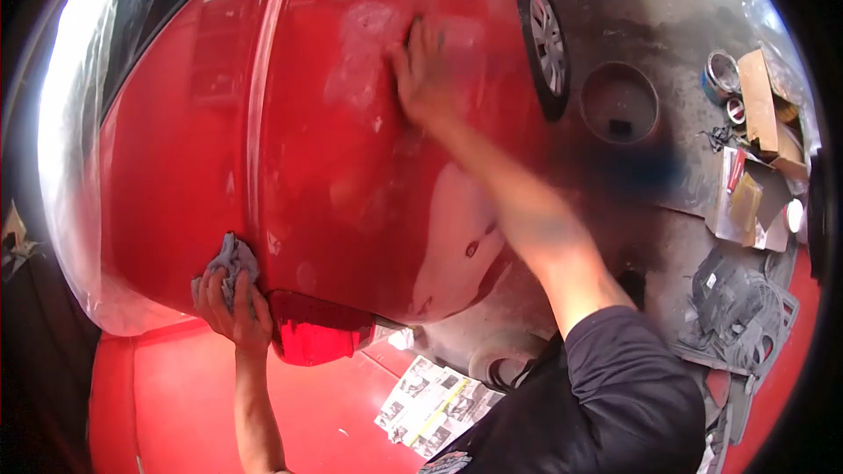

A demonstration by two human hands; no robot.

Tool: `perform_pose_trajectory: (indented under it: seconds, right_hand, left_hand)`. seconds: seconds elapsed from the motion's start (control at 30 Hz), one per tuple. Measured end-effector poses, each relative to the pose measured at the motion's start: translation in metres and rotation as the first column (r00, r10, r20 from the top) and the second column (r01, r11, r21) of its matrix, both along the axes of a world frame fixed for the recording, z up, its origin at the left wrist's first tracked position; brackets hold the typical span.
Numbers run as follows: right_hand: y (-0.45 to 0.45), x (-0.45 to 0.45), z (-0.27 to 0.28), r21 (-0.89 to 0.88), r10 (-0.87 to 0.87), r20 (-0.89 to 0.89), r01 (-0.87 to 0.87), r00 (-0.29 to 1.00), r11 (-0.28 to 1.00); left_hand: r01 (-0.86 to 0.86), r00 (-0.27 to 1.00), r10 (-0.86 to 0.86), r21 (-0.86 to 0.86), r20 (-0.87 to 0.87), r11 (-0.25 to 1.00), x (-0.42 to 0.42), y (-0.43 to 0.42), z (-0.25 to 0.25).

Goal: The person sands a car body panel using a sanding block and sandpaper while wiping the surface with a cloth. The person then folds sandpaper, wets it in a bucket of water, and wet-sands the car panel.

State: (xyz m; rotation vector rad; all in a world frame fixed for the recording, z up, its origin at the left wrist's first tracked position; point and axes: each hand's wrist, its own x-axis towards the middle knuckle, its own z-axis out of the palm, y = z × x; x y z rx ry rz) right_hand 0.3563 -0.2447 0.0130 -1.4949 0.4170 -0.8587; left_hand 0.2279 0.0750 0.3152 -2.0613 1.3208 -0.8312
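A red car body panel fills the middle of the head view, with pale sanded-looking patches on it. My left hand grips a crumpled grey cloth against the panel, just above the red tail light. Farther up, my right hand lies flat on the panel with its fingers stretched out, beside a dull pale patch. Nothing shows in that hand, though its palm side is hidden.
A wheel stands at the car's right side. Beyond it are a round container, paint cans and an open cardboard box. Grey plastic parts lie lower right. Newspaper lies below the bumper; clear plastic sheeting hangs left.
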Motion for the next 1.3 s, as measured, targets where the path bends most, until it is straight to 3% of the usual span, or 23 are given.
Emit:
perform_pose_trajectory:
  seconds: [0.17,0.2,0.27,0.3,0.4,0.47,0.5,0.6,0.7,0.77,0.8,0.83,0.87,0.9,0.93,0.97,1.0,1.07,1.17,1.2,1.23,1.27,1.3]
  right_hand:
    - [0.129,-0.131,-0.020,-0.149,0.284,0.020,-0.278,0.959,0.949]
    - [0.114,-0.114,-0.018,-0.150,0.278,0.022,-0.272,0.960,0.951]
    - [0.051,-0.047,-0.014,-0.147,0.066,0.152,-0.044,0.986,0.988]
    - [0.014,-0.005,-0.017,-0.055,-0.001,0.183,0.012,0.983,0.998]
    - [-0.069,0.079,-0.018,0.057,0.008,0.020,-0.009,1.000,0.998]
    - [-0.059,0.089,-0.032,-0.178,-0.144,0.006,0.142,0.990,0.974]
    - [-0.030,0.059,-0.030,-0.222,-0.116,0.006,0.114,0.993,0.968]
    - [0.109,-0.105,-0.009,-0.168,0.154,-0.033,-0.157,0.988,0.973]
    - [0.141,-0.135,-0.015,-0.267,0.258,-0.157,-0.293,0.953,0.918]
    - [0.089,-0.074,-0.015,-0.623,-0.119,-0.477,-0.239,0.871,0.744]
    - [0.060,-0.021,-0.044,-0.541,-0.095,-0.202,-0.030,0.975,0.840]
    - [0.045,0.008,-0.062,-0.383,-0.122,0.091,0.148,0.988,0.912]
    - [0.065,-0.001,-0.057,-0.386,-0.116,0.094,0.143,0.989,0.911]
    - [0.094,-0.021,-0.044,-0.028,-0.060,0.266,0.070,0.962,0.997]
    - [0.118,-0.048,-0.028,0.306,-0.072,0.439,-0.074,0.896,0.949]
    - [0.147,-0.106,-0.004,-0.075,0.085,0.072,-0.080,0.994,0.994]
    - [0.180,-0.172,0.019,-0.404,0.076,-0.343,-0.220,0.936,0.888]
    - [0.277,-0.236,-0.012,-0.185,0.227,0.035,-0.217,0.973,0.958]
    - [0.244,-0.211,-0.009,-0.205,0.236,0.000,-0.231,0.972,0.951]
    - [0.216,-0.175,-0.027,-0.468,0.070,-0.111,-0.114,0.991,0.876]
    - [0.195,-0.144,-0.045,-0.698,-0.110,-0.177,-0.046,0.978,0.715]
    - [0.195,-0.137,-0.044,-0.702,-0.117,-0.181,-0.045,0.977,0.710]
    - [0.196,-0.131,-0.038,-0.603,-0.105,-0.073,0.040,0.992,0.797]
  left_hand:
    - [0.001,1.000,-0.001,0.023,-0.001,1.000,-0.002,-0.004,0.002]
    - [-0.010,1.000,0.010,0.025,-0.007,1.000,-0.001,-0.003,0.002]
    - [-0.017,1.000,0.017,0.020,-0.009,1.000,0.000,0.001,0.001]
    - [-0.028,1.000,0.028,0.020,-0.008,0.999,0.000,0.003,0.001]
    - [0.004,1.000,-0.004,0.005,-0.015,1.000,0.002,0.003,0.001]
    - [-0.006,1.000,0.007,0.019,-0.018,1.000,-0.001,0.003,0.002]
    - [0.001,1.000,-0.001,0.027,-0.008,1.000,0.002,0.001,0.002]
    - [0.016,1.000,-0.016,0.036,-0.022,0.999,0.004,0.002,0.004]
    - [0.013,1.000,-0.013,0.040,-0.010,0.999,0.006,0.002,0.001]
    - [0.057,0.998,-0.057,-0.004,-0.004,0.998,0.006,0.005,-0.001]
    - [0.041,0.999,-0.041,0.000,-0.011,0.999,0.006,0.006,-0.002]
    - [0.051,0.999,-0.051,-0.007,-0.007,0.999,0.006,0.006,-0.003]
    - [0.067,0.998,-0.067,-0.020,0.002,0.998,0.005,0.006,-0.003]
    - [0.066,0.998,-0.066,-0.038,0.018,0.997,0.003,0.004,-0.003]
    - [0.076,0.997,-0.075,-0.051,0.023,0.996,0.004,0.005,-0.002]
    - [0.097,0.995,-0.095,-0.058,0.027,0.994,0.005,0.007,-0.003]
    - [0.117,0.993,-0.115,-0.061,0.027,0.991,0.005,0.008,-0.004]
    - [0.137,0.990,-0.135,-0.077,0.032,0.988,0.001,0.011,-0.006]
    - [0.199,0.979,-0.194,-0.092,0.063,0.976,0.002,0.015,-0.004]
    - [0.212,0.976,-0.205,-0.098,0.077,0.972,0.002,0.018,-0.006]
    - [0.221,0.974,-0.214,-0.109,0.070,0.969,0.002,0.021,-0.008]
    - [0.237,0.970,-0.228,-0.105,0.091,0.966,0.003,0.023,-0.009]
    - [0.258,0.962,-0.246,-0.099,0.115,0.961,0.005,0.026,-0.008]
